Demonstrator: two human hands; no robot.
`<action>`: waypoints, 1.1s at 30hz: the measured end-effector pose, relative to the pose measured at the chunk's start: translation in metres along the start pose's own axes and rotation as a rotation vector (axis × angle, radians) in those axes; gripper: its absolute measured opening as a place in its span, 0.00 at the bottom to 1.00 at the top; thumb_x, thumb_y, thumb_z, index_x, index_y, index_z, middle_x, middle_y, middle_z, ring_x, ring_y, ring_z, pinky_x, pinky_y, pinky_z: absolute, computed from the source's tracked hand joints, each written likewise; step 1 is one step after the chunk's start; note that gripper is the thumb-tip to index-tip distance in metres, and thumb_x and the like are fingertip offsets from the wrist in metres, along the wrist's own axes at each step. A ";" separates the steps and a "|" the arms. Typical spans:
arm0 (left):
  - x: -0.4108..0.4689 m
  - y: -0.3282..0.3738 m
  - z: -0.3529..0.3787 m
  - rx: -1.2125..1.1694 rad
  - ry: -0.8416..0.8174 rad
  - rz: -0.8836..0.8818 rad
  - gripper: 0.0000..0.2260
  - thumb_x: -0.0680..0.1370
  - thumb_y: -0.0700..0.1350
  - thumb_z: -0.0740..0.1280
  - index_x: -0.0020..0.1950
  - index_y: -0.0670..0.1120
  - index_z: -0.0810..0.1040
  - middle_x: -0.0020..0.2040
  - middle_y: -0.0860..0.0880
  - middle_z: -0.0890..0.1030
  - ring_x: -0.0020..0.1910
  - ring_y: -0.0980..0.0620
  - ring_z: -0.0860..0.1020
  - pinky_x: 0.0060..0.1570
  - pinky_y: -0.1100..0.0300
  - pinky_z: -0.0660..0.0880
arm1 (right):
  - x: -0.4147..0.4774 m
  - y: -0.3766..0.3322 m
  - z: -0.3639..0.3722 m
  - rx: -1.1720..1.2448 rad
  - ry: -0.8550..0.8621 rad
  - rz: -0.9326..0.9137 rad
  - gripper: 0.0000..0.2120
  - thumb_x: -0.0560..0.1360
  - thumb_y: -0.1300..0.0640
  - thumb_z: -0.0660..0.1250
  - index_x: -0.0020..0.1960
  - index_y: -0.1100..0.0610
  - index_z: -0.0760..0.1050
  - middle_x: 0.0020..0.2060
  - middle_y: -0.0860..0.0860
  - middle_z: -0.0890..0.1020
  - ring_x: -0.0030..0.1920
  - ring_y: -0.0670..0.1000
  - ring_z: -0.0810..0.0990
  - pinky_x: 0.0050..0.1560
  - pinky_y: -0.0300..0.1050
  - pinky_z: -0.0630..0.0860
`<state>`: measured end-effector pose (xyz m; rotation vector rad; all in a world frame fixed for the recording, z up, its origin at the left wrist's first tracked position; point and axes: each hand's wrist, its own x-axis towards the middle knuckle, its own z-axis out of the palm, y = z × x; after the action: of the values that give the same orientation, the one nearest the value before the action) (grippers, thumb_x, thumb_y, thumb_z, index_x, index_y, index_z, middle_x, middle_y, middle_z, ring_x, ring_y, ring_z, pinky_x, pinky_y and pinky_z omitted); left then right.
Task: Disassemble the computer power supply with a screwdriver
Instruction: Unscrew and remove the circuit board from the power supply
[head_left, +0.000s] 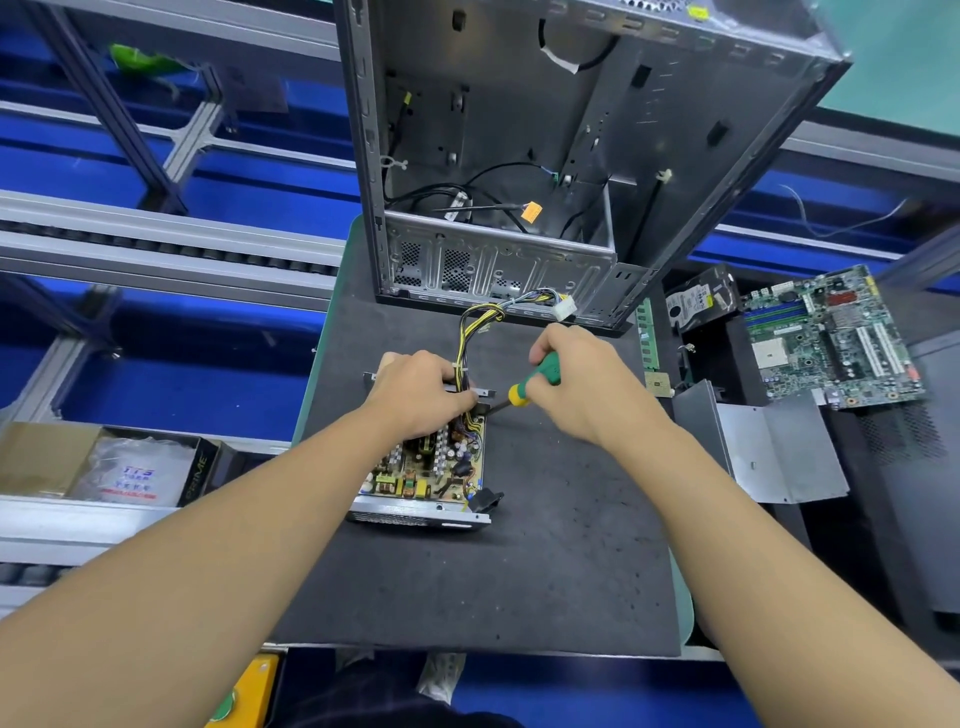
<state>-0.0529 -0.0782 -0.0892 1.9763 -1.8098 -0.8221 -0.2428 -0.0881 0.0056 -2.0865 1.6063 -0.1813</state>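
Power supply (415, 512) is sitting in the middle of the dark mat (545, 561), just in front of the gutted computer case (519, 130). Its lid is off already, so the circuit board (426, 467) is out in the open. The left hand (415, 395) is curled over the far edge of the housing, right by the yellow-and-black cable bundle (470, 332), pinning it down. The right hand (587, 384) is wrapped tight round the green-and-yellow screwdriver (535, 379), with the shaft running in low from the right toward the far corner of the box.

Looks to me like a side or corner screw is being worked on, though I can't actually see the tip or the screw. What I'd say for this bit: keep the shaft square to the screw head, push in before turning so it doesn't cam out, and keep that left hand pressing so the box can't skate on the mat. Fingers clear of the capacitors too.
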 end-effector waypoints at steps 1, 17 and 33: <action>0.000 0.000 0.000 0.000 -0.002 0.001 0.10 0.76 0.61 0.67 0.45 0.58 0.85 0.31 0.56 0.81 0.45 0.49 0.77 0.58 0.57 0.60 | 0.000 0.001 -0.002 -0.001 0.008 -0.002 0.07 0.74 0.56 0.67 0.50 0.51 0.71 0.48 0.49 0.71 0.46 0.51 0.70 0.37 0.44 0.64; -0.002 0.002 -0.001 -0.020 -0.003 -0.022 0.10 0.77 0.60 0.68 0.44 0.57 0.85 0.28 0.55 0.79 0.44 0.49 0.76 0.59 0.58 0.60 | -0.012 0.020 0.018 -0.051 0.029 -0.033 0.04 0.78 0.62 0.59 0.51 0.56 0.70 0.42 0.50 0.75 0.43 0.57 0.75 0.42 0.51 0.72; -0.002 0.002 0.000 -0.021 0.016 -0.020 0.11 0.76 0.59 0.67 0.43 0.55 0.85 0.30 0.52 0.82 0.43 0.51 0.78 0.58 0.59 0.60 | 0.001 0.049 0.096 -0.315 -0.101 -0.181 0.12 0.81 0.49 0.61 0.63 0.46 0.76 0.51 0.48 0.72 0.53 0.54 0.78 0.40 0.45 0.68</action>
<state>-0.0539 -0.0761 -0.0875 1.9855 -1.7675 -0.8264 -0.2472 -0.0691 -0.1000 -2.4377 1.4610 0.1234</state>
